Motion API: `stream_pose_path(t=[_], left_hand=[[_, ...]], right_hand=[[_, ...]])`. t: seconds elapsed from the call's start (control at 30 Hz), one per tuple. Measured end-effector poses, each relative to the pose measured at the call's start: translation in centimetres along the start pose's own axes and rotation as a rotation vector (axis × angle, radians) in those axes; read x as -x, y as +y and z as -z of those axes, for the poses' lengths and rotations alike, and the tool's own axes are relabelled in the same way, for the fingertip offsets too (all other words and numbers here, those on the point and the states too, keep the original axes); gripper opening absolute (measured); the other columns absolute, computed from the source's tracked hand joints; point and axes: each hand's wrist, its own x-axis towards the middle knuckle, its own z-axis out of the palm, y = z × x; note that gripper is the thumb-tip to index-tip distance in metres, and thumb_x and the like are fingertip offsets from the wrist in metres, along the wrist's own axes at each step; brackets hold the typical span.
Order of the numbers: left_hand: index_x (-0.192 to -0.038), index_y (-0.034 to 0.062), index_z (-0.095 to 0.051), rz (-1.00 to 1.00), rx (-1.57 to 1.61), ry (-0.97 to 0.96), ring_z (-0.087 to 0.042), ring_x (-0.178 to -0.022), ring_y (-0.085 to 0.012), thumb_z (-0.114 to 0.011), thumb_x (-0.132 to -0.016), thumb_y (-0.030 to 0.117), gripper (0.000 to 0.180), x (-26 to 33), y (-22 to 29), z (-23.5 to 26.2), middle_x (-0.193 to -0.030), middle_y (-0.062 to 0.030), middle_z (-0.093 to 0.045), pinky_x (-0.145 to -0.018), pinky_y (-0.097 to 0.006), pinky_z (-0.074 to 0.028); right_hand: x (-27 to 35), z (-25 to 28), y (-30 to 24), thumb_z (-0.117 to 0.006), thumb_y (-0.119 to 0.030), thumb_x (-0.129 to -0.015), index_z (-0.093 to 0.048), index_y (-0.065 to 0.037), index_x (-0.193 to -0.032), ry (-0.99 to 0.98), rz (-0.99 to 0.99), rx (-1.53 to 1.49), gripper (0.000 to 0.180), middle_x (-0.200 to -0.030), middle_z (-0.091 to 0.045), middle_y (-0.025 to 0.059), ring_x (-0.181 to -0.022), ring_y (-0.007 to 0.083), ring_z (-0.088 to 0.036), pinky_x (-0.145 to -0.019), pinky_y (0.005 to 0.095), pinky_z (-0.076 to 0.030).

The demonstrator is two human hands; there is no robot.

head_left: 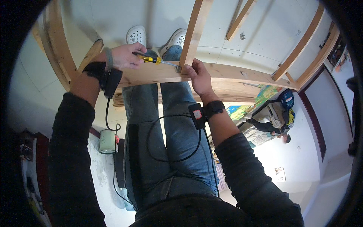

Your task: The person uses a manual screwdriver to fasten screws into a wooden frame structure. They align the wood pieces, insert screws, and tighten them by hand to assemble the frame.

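Note:
My left hand [126, 56] is closed around the yellow and black handle of a screwdriver [153, 59]. Its shaft points right, with the tip at a small metal bracket [177, 68] where an upright wooden stud [193, 32] meets a horizontal wooden beam [234, 74]. My right hand [199, 77] grips the beam just right of that joint, thumb on top. Both wrists carry black bands with small devices, joined by black cable. My legs in blue jeans and white clogs [137, 34] show below the frame.
More wooden studs [302, 43] and a side post [56, 41] form a frame over a white floor. Another person [270, 123] crouches at the right near coloured sheets [264, 96]. A pale green canister [108, 141] stands at lower left.

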Motion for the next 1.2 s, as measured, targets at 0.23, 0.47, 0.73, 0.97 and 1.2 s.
stream_pose_path(t=[0.23, 0.47, 0.73, 0.97, 1.2], left_hand=[[-0.114, 0.0033, -0.048, -0.181, -0.542, 0.342, -0.062, -0.082, -0.0178, -0.051, -0.095, 0.023, 0.027, 1.2, -2.4, -1.9, -0.086, -0.0108, -0.059, -0.069, -0.031, -0.049], [-0.111, -0.0002, -0.053, 0.18, -0.887, 0.498, -0.062, -0.087, -0.0346, -0.036, -0.097, 0.047, 0.052, -0.4, 0.1, -2.9, -0.09, -0.0212, -0.064, -0.081, -0.041, -0.045], [-0.122, 0.005, -0.044, 0.14, -0.596, 0.294, -0.059, -0.088, -0.0243, -0.047, -0.096, 0.031, 0.037, 1.9, -1.4, -3.1, -0.092, -0.0157, -0.06, -0.08, -0.035, -0.047], [-0.116, 0.0048, -0.046, 0.227, -0.605, 0.271, -0.059, -0.081, -0.022, -0.041, -0.098, 0.038, 0.038, 1.7, -1.9, -1.2, -0.092, -0.0154, -0.06, -0.077, -0.033, -0.048], [-0.122, 0.0117, -0.039, -0.385, -0.532, 0.628, -0.055, -0.065, -0.0188, -0.045, -0.098, 0.031, 0.031, 0.8, -2.9, -4.8, -0.091, -0.017, -0.059, -0.064, -0.034, -0.047]], right_hand=[[-0.2, 0.7, 0.5, -0.056, -0.018, -0.093, -0.049, 0.003, -0.123, 0.066, -0.023, -0.175, 0.037, -0.109, -0.06, 0.0095, -0.098, 0.0153, -0.057, -0.088, 0.0283, -0.046], [-0.8, -0.1, 0.8, -0.055, -0.016, -0.093, -0.051, 0.003, -0.12, 0.091, -0.032, -0.004, 0.033, -0.105, -0.06, 0.0078, -0.095, 0.0138, -0.056, -0.083, 0.0265, -0.047], [-0.5, 0.8, 0.8, -0.058, -0.019, -0.091, -0.052, -0.001, -0.121, 0.063, -0.036, -0.177, 0.035, -0.106, -0.062, 0.0137, -0.094, 0.0186, -0.061, -0.083, 0.0298, -0.049], [-2.0, 0.3, -1.7, -0.059, -0.029, -0.091, -0.042, -0.001, -0.13, -0.19, -0.012, -0.275, 0.05, -0.114, -0.058, 0.0126, -0.103, 0.0192, -0.056, -0.089, 0.0321, -0.045], [-2.7, -1.0, -3.4, -0.049, -0.047, -0.094, -0.043, 0.0, -0.129, -0.193, -0.033, -0.248, 0.059, -0.115, -0.058, 0.0132, -0.106, 0.0208, -0.053, -0.093, 0.0336, -0.041]])
